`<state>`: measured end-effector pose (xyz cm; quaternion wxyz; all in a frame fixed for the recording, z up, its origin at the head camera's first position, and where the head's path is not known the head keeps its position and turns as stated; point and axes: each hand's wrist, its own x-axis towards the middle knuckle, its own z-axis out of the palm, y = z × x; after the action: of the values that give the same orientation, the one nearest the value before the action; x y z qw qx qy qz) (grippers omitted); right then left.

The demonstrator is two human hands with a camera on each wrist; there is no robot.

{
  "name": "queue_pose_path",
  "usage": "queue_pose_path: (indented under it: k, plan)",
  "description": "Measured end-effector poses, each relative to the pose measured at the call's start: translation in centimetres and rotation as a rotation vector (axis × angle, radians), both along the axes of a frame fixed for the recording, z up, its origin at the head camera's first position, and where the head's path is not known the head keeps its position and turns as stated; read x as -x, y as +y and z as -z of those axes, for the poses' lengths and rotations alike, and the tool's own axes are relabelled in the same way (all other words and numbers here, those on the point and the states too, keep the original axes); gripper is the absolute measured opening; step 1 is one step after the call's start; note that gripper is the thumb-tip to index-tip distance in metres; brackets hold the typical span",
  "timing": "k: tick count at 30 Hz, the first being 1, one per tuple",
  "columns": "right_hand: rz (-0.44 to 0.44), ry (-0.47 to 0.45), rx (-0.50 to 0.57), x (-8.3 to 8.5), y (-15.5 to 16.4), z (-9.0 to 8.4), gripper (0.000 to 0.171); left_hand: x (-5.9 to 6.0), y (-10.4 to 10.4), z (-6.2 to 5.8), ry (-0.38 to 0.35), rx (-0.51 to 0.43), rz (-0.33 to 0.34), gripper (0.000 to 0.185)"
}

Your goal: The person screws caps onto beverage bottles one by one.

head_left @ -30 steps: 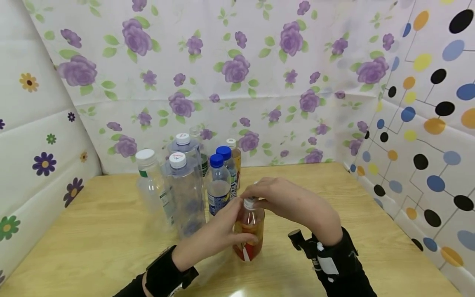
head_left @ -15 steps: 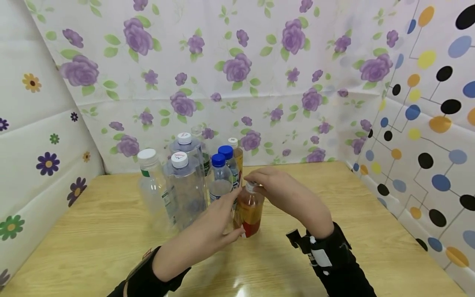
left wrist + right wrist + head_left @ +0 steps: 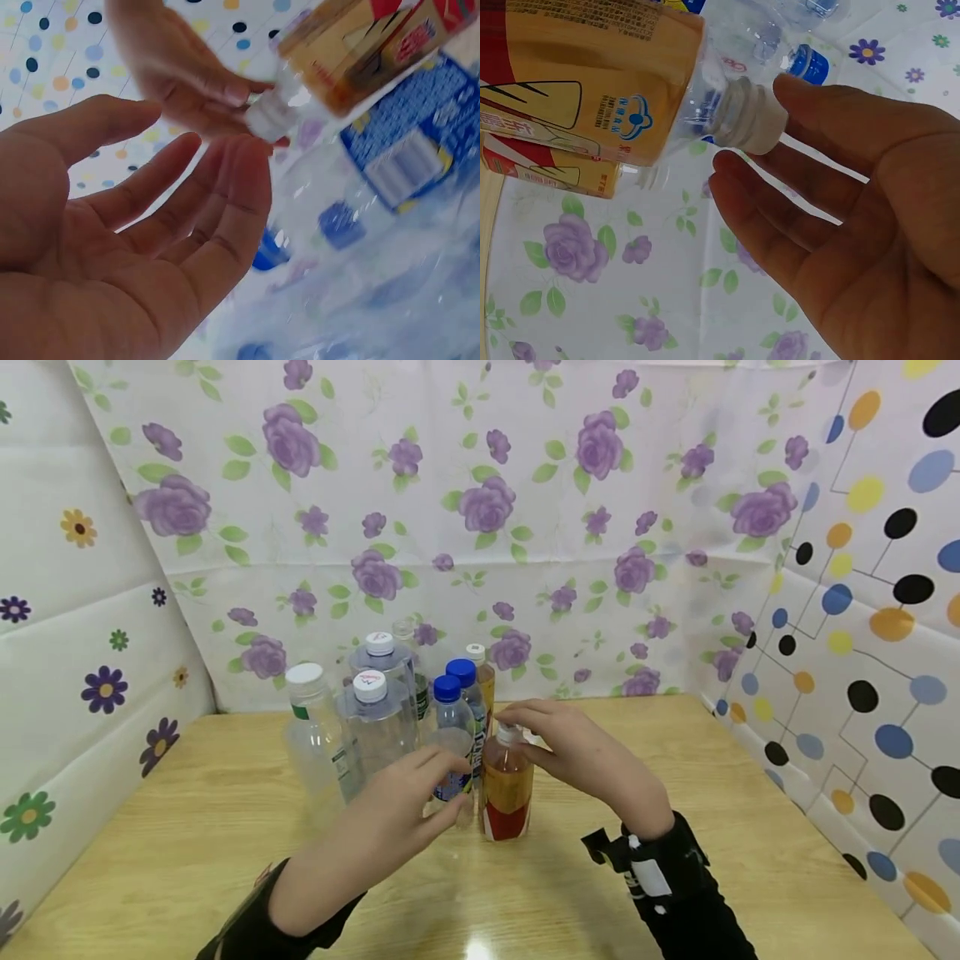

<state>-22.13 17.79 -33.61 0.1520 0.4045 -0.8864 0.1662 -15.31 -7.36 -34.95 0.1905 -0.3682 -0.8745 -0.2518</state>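
A bottle of amber drink with an orange-and-red label and a white cap stands upright at the right front of a bottle group. My right hand comes down over its top, thumb and fingers on either side of the cap. In the right wrist view the thumb tip is right at the cap's edge and a finger passes behind it. My left hand is apart from that bottle, fingers loosely bent and nothing in them. It partly hides a blue-capped bottle with a blue label.
Behind stand another blue-capped bottle and a smaller amber bottle. To the left are large clear bottles with white caps and a milky-looking bottle. The wooden table meets flower-printed sheeting at the back.
My left hand has let go of the amber bottle and drawn back to the left. The bottle moved away from me, toward the others, with my right hand staying at its cap.
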Motion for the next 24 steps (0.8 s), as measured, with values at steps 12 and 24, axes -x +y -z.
queue_pose_path:
  k: [12,24]
  plan:
    - [0.029,-0.148,0.014,0.8,3.1,-0.3,0.055,0.0,-4.4,-3.3,0.322,-0.251,0.038,0.023]
    - [0.013,-0.204,-0.029,2.1,4.0,0.4,0.052,1.3,-11.7,-5.4,0.367,-0.528,-0.205,0.017]
